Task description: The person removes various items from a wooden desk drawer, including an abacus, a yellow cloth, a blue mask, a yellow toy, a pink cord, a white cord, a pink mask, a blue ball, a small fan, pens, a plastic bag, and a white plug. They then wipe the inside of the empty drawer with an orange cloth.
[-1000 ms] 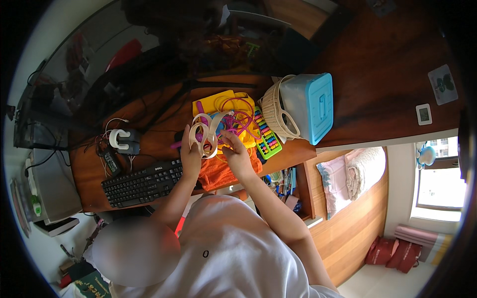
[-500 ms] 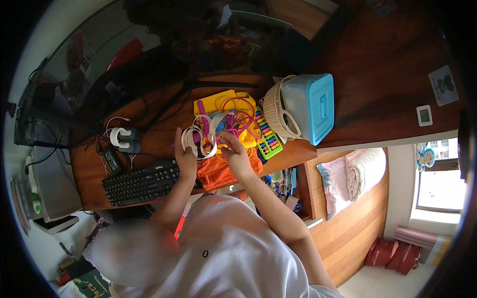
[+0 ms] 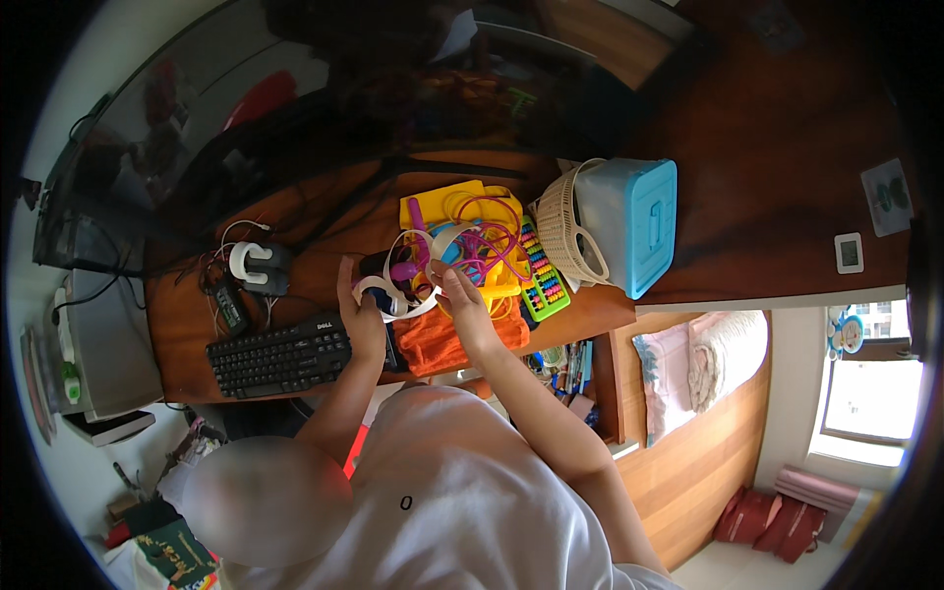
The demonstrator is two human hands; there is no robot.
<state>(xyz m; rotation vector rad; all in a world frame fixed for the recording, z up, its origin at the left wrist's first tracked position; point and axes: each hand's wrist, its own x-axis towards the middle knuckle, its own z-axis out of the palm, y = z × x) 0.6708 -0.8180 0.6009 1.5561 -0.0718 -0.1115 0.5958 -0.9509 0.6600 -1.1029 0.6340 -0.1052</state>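
Note:
Both my hands are on a long white flat strap (image 3: pixel 390 299) that hangs in loose loops between them. My left hand (image 3: pixel 365 323) is closed on the coiled end, with its index finger pointing up. The strap's other part is pinched between the thumb and fingers of my right hand (image 3: pixel 463 303). Right behind the strap lies a pile with a yellow cloth-like piece (image 3: pixel 440 202), a purple handle (image 3: pixel 417 213) and tangled pink cord (image 3: pixel 497 234). An orange cloth (image 3: pixel 433 341) is spread below my hands. Some of the strap is hidden by my fingers.
To the left are a black keyboard (image 3: pixel 278 356) and a white-and-dark charger (image 3: pixel 258 265) with cables. A green bead abacus (image 3: pixel 545 280), a woven basket (image 3: pixel 560 211) and a blue-lidded box (image 3: pixel 650 231) stand right of the pile. An open drawer (image 3: pixel 612 388) with pens sits below the desk edge.
The strap's loops have spread wider between my hands. My left hand has moved slightly left, and my right hand stays near the pile. The whole view has shifted a little.

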